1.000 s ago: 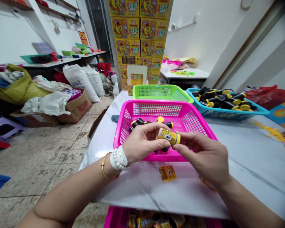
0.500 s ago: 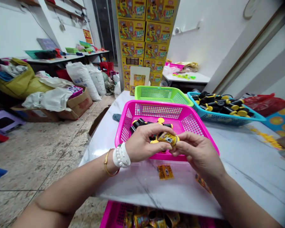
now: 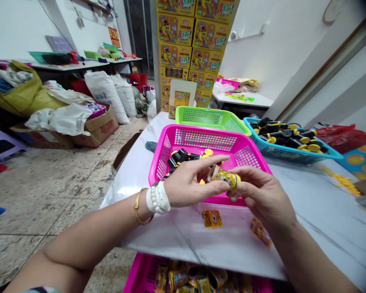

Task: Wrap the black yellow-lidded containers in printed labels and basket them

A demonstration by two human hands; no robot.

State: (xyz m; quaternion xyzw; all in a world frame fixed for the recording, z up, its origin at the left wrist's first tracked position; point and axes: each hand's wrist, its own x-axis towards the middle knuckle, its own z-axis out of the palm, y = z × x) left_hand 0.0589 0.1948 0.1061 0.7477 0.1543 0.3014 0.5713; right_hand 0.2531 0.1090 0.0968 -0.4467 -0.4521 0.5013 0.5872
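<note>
- Yellow-capped tube [image 3: 224,177]: printed yellow wrap, tilted above near rim of pink basket [image 3: 154,171].
- We see the right hand [image 3: 264,193] pinching its capped end, left hand [image 3: 186,183] around the other; whether that one grips, we cannot tell.
- Marbled tabletop [image 3: 317,207]: flat orange wrapper [image 3: 212,219] toward near edge; blue basket [image 3: 293,154] toward far edge, right.
- Room: stacked yellow boxes [image 3: 176,30]; white sacks [image 3: 102,95] on stained floor [image 3: 79,175].
</note>
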